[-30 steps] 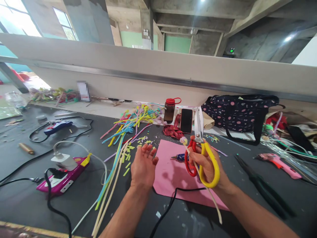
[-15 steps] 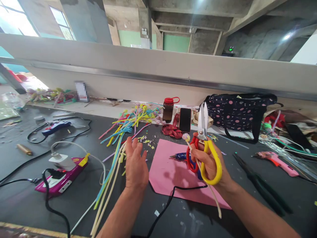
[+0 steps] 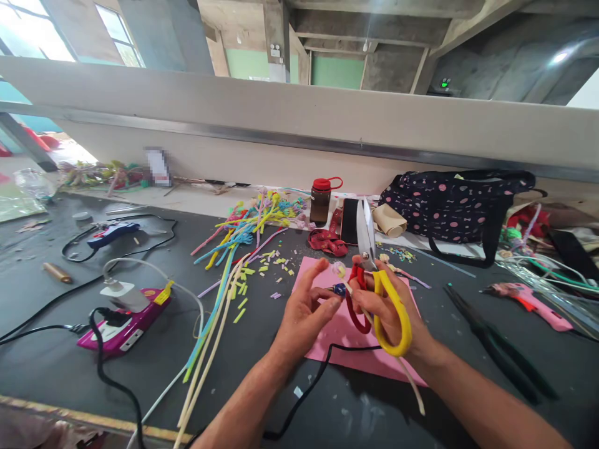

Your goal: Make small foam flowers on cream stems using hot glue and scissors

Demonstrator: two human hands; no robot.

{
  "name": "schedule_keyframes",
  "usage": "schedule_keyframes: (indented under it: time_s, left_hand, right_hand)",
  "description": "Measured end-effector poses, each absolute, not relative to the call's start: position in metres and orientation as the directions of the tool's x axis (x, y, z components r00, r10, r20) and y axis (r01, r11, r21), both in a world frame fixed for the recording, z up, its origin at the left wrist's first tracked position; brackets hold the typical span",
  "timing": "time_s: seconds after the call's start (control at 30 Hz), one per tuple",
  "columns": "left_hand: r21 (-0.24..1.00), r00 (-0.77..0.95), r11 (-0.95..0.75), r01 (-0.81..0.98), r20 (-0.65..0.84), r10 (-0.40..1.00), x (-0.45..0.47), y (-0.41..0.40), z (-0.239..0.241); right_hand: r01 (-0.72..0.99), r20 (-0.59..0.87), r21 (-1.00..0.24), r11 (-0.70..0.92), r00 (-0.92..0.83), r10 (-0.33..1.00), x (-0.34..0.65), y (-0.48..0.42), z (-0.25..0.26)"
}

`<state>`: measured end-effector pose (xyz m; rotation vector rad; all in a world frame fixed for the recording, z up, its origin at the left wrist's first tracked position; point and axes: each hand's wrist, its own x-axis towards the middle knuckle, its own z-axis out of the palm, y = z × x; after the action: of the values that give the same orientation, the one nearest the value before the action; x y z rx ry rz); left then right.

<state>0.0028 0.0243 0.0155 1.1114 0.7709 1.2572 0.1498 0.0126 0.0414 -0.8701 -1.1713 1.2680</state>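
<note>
My right hand [image 3: 390, 308] is closed around a pair of scissors [image 3: 366, 237], with one yellow and one red handle and the blades pointing up. The same hand pinches a thin cream stem [image 3: 409, 374] that has a small pale bud [image 3: 339, 269] at its top. My left hand [image 3: 304, 312] hovers close to the bud, fingers curved and apart, holding nothing I can see. Between the hands a blue-bodied tool [image 3: 339, 289] shows only in part, lying over a pink sheet [image 3: 322, 349]; my hands hide the rest of it.
Colourful fuzzy stems [image 3: 248, 231] lie left of centre beside small cut pieces [image 3: 241, 305]. A magenta power strip [image 3: 126, 330] and cables sit left. To the right are black long-handled pliers [image 3: 496, 343], a pink glue gun [image 3: 528, 302] and a dark patterned bag [image 3: 449, 212]. A bottle [image 3: 320, 202] stands behind.
My left hand has moved right, from beside the long stems to near the bud. The scissors and stem have shifted slightly left in my right hand.
</note>
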Motion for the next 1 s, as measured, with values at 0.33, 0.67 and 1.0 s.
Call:
schedule_keyframes:
  time_s: [0.33,0.67,1.0]
  left_hand:
    - [0.764,0.069,0.108,-0.637,-0.082,0.994,-0.010,0.044,0.007]
    - [0.745,0.096,0.239,-0.623,-0.231,0.968,-0.005,0.043,0.006]
    - [0.754,0.294,0.345,-0.560,-0.208,0.933,0.012,0.024,0.002]
  right_hand:
    - [-0.272,0.167,-0.952,0.143,-0.068,0.984,0.155,0.015,0.044]
    - [-0.277,0.169,-0.950,0.147,-0.059,0.984,0.157,0.017,0.038]
    - [-0.040,0.226,-0.974,0.222,-0.143,0.964,0.144,0.017,0.023]
